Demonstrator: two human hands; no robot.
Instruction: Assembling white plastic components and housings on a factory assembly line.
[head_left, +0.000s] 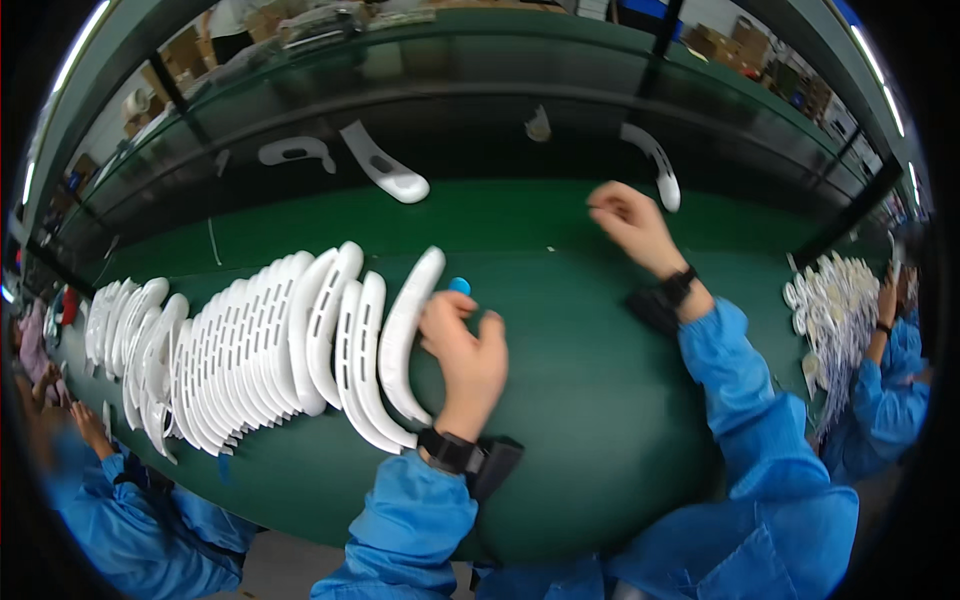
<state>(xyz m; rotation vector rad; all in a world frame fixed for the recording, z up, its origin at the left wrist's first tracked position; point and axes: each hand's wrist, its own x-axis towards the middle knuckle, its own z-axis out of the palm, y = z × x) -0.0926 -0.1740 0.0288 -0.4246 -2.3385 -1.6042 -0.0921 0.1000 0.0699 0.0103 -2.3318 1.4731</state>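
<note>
- Blue sleeves (405,530) reach in from the lower edge, with a black wristband (452,450) on the left wrist and another on the right.
- Just left of the left hand (468,350) lies the end white curved piece (394,340), on the green table (590,400). Its long axis runs from near to far, bowed leftward, so the hand sits at its hollow side; contact is unclear.
- Left fingers are half curled, thumb apart from them; I cannot tell whether they grip the piece's edge.
- Well apart, the right hand (634,228) hovers far forward, fingers bent toward the thumb; whether they pinch anything is hidden by blur. For the end piece, the left hand is clearly nearer.
- Beyond the left fingertips shows a small blue disc (459,286).
- Leftward, a long row of slotted white pieces (245,340) stands closely packed.
- Farther back are loose white parts (395,180), one (664,178) near the right hand.
- At far right, a co-worker's hand (886,300) is beside heaped wired parts (835,300); another co-worker's sleeve (150,540) shows at lower left.
- No brand, label or writing is legible.
</note>
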